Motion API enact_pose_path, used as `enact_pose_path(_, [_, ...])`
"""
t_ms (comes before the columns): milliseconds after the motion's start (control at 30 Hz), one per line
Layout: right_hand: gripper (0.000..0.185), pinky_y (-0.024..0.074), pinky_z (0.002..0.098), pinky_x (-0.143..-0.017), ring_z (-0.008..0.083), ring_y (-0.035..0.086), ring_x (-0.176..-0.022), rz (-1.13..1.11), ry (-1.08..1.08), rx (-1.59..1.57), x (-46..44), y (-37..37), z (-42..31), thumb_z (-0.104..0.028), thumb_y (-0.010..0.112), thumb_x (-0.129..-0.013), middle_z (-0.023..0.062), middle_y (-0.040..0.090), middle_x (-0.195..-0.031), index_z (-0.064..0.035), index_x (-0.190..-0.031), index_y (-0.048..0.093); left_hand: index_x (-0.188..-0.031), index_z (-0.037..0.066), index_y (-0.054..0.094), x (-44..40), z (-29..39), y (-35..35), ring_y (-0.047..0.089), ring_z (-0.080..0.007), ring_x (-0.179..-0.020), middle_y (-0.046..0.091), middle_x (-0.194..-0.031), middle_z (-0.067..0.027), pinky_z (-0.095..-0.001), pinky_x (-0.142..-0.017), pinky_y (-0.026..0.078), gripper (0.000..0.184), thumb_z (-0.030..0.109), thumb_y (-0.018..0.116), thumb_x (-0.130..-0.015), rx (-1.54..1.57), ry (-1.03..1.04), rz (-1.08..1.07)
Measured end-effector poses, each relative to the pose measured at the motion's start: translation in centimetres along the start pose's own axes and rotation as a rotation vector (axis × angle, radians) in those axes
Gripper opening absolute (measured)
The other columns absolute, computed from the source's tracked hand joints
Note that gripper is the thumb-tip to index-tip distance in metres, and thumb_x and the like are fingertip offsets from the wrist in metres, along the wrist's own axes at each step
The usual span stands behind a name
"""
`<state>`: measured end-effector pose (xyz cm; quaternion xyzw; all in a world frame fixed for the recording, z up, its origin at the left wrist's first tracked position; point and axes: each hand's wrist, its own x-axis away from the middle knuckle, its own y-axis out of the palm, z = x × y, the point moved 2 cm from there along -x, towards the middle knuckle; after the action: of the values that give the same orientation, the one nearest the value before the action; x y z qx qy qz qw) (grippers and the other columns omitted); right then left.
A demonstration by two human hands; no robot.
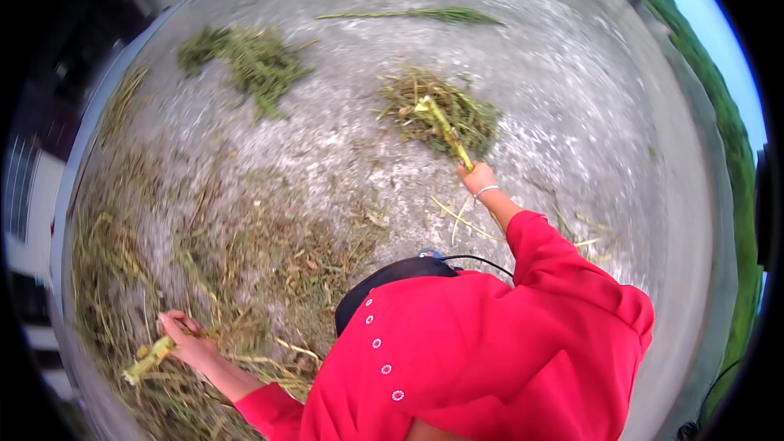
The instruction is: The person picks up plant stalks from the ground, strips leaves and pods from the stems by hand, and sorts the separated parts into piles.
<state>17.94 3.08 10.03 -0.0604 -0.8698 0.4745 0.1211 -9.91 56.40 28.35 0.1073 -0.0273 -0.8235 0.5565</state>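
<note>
My right hand [478, 178], with a white band at the wrist, is closed around the lower end of a thick yellow-green plant stalk [445, 132]. The stalk points up and away, over a clump of cut plants [408, 91] on the ground. At the lower left, my left hand [186, 341] has curled fingers around another thick stalk [149, 359], whose pale cut end sticks out toward the lower left. Part of this stalk is hidden by the hand. Below that hand lies a wide spread of dried stalks and leaves [269, 245].
A second green heap [265, 65] lies at the upper left on the grey ground [343, 82]. One long leafy stem [441, 14] lies farther off. Thin loose stems [465, 219] are near my feet. A road edge and greenery [739, 196] run along the right.
</note>
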Motion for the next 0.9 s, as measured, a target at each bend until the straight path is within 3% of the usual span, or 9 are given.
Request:
enact_pose_path(233, [0.026,0.0494,0.0428,-0.069,0.0343,0.061,-0.078,-0.045,0.116,0.468,7.8,-7.7,13.0,-0.029,0.054,-0.077,0.0200,0.063,-0.081,-0.0058,-0.084,0.064,-0.072,0.006,0.053,-0.6,-2.4,5.9,0.032,-0.0035,-0.050,0.043,-0.059,0.0019,-0.0196,-0.043,0.022,0.028,0.028,0.052,-0.089,-0.408,0.067,-0.152])
enact_pose_path(300, [0.020,0.0494,0.0425,-0.063,0.0333,0.062,-0.074,-0.024,0.155,0.535,10.6,-9.3,15.4,-0.025,0.053,-0.077,0.0174,0.063,-0.079,-0.0065,-0.083,0.060,-0.068,0.005,0.050,-1.6,-4.6,7.2,0.031,-0.0039,-0.048,0.041,-0.057,0.0019,-0.0197,-0.042,0.023,0.029,0.025,0.051,-0.089,-0.463,0.055,-0.334])
enact_pose_path(400, [0.014,0.0480,0.0442,-0.059,0.0322,0.062,-0.070,0.073,0.074,0.505,14.1,-9.0,15.8,-0.019,0.052,-0.077,0.0152,0.062,-0.075,-0.0069,-0.085,0.051,-0.059,0.004,0.047,0.1,-6.1,12.4,0.035,-0.0097,-0.045,0.041,-0.051,-0.0014,-0.0255,-0.041,0.028,0.043,0.036,0.053,-0.087,-0.617,0.242,-0.493])
enact_pose_path(600, [0.012,0.0472,0.0453,-0.053,0.0334,0.062,-0.064,-0.030,0.030,0.478,16.3,-8.0,20.5,-0.018,0.049,-0.079,0.0139,0.061,-0.071,-0.0080,-0.085,0.050,-0.058,0.005,0.045,3.8,-6.8,22.1,0.036,-0.0110,-0.046,0.045,-0.053,-0.0033,-0.0260,-0.043,0.030,0.040,0.029,0.050,-0.089,-0.501,0.391,-0.808])
enact_pose_path(700, [0.008,0.0484,0.0424,-0.054,0.0304,0.063,-0.066,-0.131,0.237,0.690,17.0,-11.4,26.3,-0.016,0.048,-0.080,0.0120,0.062,-0.073,-0.0108,-0.085,0.053,-0.060,0.007,0.041,6.7,-4.8,25.7,0.033,-0.0071,-0.044,0.042,-0.053,-0.0014,-0.0229,-0.041,0.025,0.037,0.028,0.051,-0.089,-0.290,0.138,-0.821])
enact_pose_path(733, [0.011,0.0489,0.0415,-0.056,0.0295,0.063,-0.069,-0.033,0.176,0.751,16.6,-12.3,31.1,-0.017,0.048,-0.080,0.0111,0.063,-0.075,-0.0114,-0.085,0.056,-0.061,0.008,0.039,7.5,-3.8,27.1,0.031,-0.0064,-0.043,0.041,-0.055,-0.0013,-0.0222,-0.040,0.024,0.036,0.028,0.050,-0.089,-0.199,0.129,-0.884])
enact_pose_path(800, [0.016,0.0471,0.0488,-0.066,0.0281,0.064,-0.079,0.056,0.681,0.884,16.5,-15.3,40.7,-0.018,0.050,-0.081,0.0086,0.065,-0.083,-0.0142,-0.088,0.064,-0.063,0.009,0.038,8.1,-2.5,30.0,0.029,-0.0067,-0.042,0.040,-0.060,-0.0024,-0.0217,-0.040,0.023,0.034,0.027,0.045,-0.091,0.040,0.071,-1.026])
enact_pose_path(833, [0.020,0.0455,0.0505,-0.071,0.0278,0.063,-0.085,-0.050,0.886,0.936,15.9,-18.6,39.6,-0.018,0.049,-0.083,0.0084,0.065,-0.092,-0.0151,-0.095,0.064,-0.065,0.008,0.038,8.2,-1.9,31.6,0.029,-0.0078,-0.041,0.041,-0.063,-0.0035,-0.0220,-0.041,0.024,0.033,0.027,0.042,-0.092,0.184,0.022,-1.110])
enact_pose_path(900, [0.030,0.0451,0.0484,-0.078,0.0294,0.060,-0.093,-0.041,0.936,0.798,12.9,-19.5,39.9,-0.029,0.059,-0.077,0.0131,0.063,-0.100,-0.0112,-0.101,0.063,-0.069,0.007,0.040,8.9,-0.3,34.5,0.031,-0.0083,-0.040,0.043,-0.069,-0.0066,-0.0207,-0.040,0.026,0.034,0.030,0.036,-0.094,0.384,0.079,-1.205])
